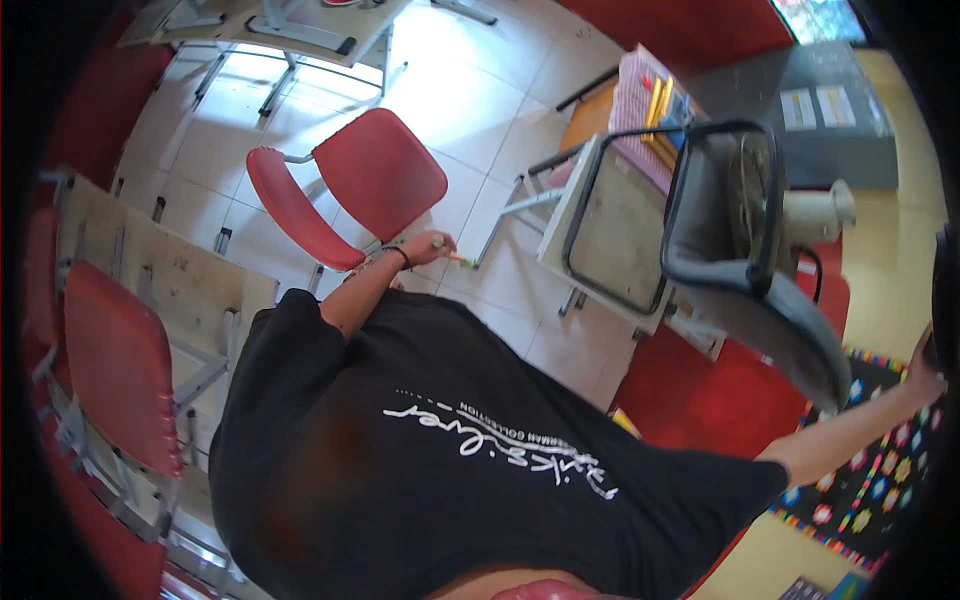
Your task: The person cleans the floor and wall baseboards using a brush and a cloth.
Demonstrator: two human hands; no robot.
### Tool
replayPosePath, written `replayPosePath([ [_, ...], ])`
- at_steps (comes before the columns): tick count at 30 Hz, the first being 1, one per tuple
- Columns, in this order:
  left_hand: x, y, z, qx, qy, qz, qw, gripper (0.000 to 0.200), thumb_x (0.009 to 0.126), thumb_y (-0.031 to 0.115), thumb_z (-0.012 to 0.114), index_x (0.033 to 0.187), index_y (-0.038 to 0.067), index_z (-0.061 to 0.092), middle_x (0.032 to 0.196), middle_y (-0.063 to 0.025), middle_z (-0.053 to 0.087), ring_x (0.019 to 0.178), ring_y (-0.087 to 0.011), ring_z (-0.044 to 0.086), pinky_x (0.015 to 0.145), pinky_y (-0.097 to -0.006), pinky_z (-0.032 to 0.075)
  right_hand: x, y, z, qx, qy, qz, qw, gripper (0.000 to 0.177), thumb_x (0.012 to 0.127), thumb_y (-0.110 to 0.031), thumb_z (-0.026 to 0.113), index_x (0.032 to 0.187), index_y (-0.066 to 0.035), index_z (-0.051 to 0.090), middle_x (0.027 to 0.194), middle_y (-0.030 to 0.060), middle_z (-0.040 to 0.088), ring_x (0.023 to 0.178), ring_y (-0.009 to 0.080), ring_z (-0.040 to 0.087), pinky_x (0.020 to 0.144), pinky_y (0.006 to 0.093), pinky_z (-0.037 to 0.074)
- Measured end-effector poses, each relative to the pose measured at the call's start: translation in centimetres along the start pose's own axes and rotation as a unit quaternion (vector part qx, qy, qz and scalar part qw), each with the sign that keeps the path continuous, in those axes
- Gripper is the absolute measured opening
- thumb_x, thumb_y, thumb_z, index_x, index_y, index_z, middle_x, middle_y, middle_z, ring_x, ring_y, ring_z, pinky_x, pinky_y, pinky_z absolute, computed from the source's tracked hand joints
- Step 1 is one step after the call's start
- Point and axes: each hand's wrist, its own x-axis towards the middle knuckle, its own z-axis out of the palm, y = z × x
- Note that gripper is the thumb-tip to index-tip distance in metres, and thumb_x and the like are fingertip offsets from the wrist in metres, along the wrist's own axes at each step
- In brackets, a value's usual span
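Observation:
My left hand (430,247), with a dark band at the wrist, is out in front beside the red chair (382,175). Its fingers are closed round a thin orange stick (458,259) with a greenish end. At the far right edge, my right hand (926,372) grips a dark object (943,290) that is mostly cut off and that I cannot make out. Below that hand, a black cloth with colourful flower shapes (890,470) lies on a yellowish surface.
Grey padded chair (720,200) stands at right, near a desk (610,225) with a pink checked item (640,85) and yellow items. A grey box (835,110) is behind. More desks (180,270) and red chairs (118,360) stand left, on white floor tiles (460,110).

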Motion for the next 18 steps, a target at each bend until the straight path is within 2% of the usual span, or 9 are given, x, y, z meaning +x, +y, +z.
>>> replayPosePath([
  [6,0.9,2.7,-2.2,0.07,-0.019,0.044,0.996,0.019,0.092,0.022,0.059,0.1,0.006,0.066,0.094,-0.0098,0.069,0.089,-0.0268,0.065,0.08,-0.0367,0.049,4.7,5.7,6.3,0.337,0.026,0.168,0.926,0.05,0.092,-0.038,0.049,0.127,-0.002,0.054,0.129,0.0165,0.057,0.117,0.0338,0.054,0.101,0.055,0.041],
  [7,0.7,0.9,-2.1,0.25,0.046,0.263,0.931,0.022,0.092,0.026,0.059,0.099,0.006,0.066,0.094,-0.0103,0.068,0.089,-0.0282,0.065,0.083,-0.0379,0.047,4.3,5.5,6.3,0.368,0.055,0.173,0.912,0.051,0.093,-0.039,0.047,0.128,-0.003,0.053,0.13,0.0168,0.056,0.119,0.035,0.053,0.103,0.0571,0.04],
  [8,1.6,-2.7,-2.1,0.283,0.008,0.27,0.92,0.023,0.091,0.026,0.058,0.1,0.007,0.066,0.096,-0.0103,0.068,0.089,-0.0272,0.064,0.086,-0.0383,0.045,3.7,5.6,6.5,0.369,0.084,0.158,0.912,0.052,0.093,-0.04,0.045,0.13,-0.004,0.052,0.132,0.0171,0.055,0.12,0.0363,0.052,0.104,0.0592,0.039],
  [10,1.4,-0.3,-2.7,0.071,-0.04,0.009,0.997,0.023,0.089,0.02,0.06,0.106,0.004,0.064,0.097,-0.008,0.068,0.091,-0.0187,0.065,0.083,-0.0347,0.048,0.1,4.5,5.8,0.074,0.128,-0.101,0.984,0.049,0.086,-0.035,0.061,0.124,-0.006,0.053,0.113,0.0136,0.061,0.101,0.0305,0.059,0.088,0.0452,0.047],
  [11,1.2,-1.3,-2.2,-0.047,-0.005,-0.018,0.999,0.017,0.086,0.007,0.061,0.101,0.003,0.067,0.091,-0.01,0.07,0.085,-0.0171,0.068,0.075,-0.0301,0.052,-3.5,1.2,7.2,-0.252,0.13,-0.293,0.913,0.05,0.08,-0.028,0.074,0.118,-0.006,0.051,0.098,0.0082,0.063,0.088,0.0227,0.062,0.074,0.031,0.053],
  [12,1.1,-0.6,-2.2,-0.1,-0.007,-0.052,0.994,0.016,0.087,0.003,0.059,0.101,0.001,0.066,0.09,-0.0083,0.069,0.087,-0.0152,0.067,0.077,-0.0281,0.052,-3.7,0.0,6.7,-0.337,0.104,-0.279,0.893,0.063,0.066,-0.032,0.084,0.115,-0.007,0.055,0.109,0.008,0.065,0.103,0.0267,0.061,0.092,0.0347,0.048],
  [13,1.3,0.1,-2.2,-0.092,-0.019,-0.051,0.994,0.016,0.087,0.003,0.059,0.101,0.001,0.066,0.09,-0.0083,0.069,0.087,-0.0152,0.067,0.077,-0.0281,0.052,-4.4,-1.1,8.1,-0.111,0.118,-0.179,0.97,0.058,0.068,-0.03,0.082,0.116,-0.01,0.057,0.108,0.0075,0.065,0.102,0.0271,0.061,0.093,0.0366,0.047],
  [14,1.5,0.9,-2.2,-0.088,-0.016,-0.052,0.995,0.016,0.087,0.003,0.058,0.101,0.001,0.066,0.09,-0.0082,0.068,0.087,-0.0152,0.066,0.077,-0.0283,0.052,-4.5,-1.6,7.6,-0.319,0.133,-0.3,0.889,0.06,0.068,-0.028,0.082,0.119,-0.011,0.055,0.11,0.0077,0.065,0.103,0.026,0.061,0.094,0.0373,0.047],
  [18,2.0,-0.9,-2.1,-0.111,-0.029,-0.055,0.992,0.019,0.087,0.002,0.056,0.104,0.0,0.064,0.094,-0.0096,0.067,0.091,-0.0146,0.063,0.082,-0.0295,0.05,-4.6,-1.6,7.7,-0.214,0.113,-0.304,0.921,0.052,0.074,-0.025,0.077,0.118,-0.009,0.055,0.112,0.0091,0.064,0.104,0.0265,0.062,0.091,0.0393,0.05],
])
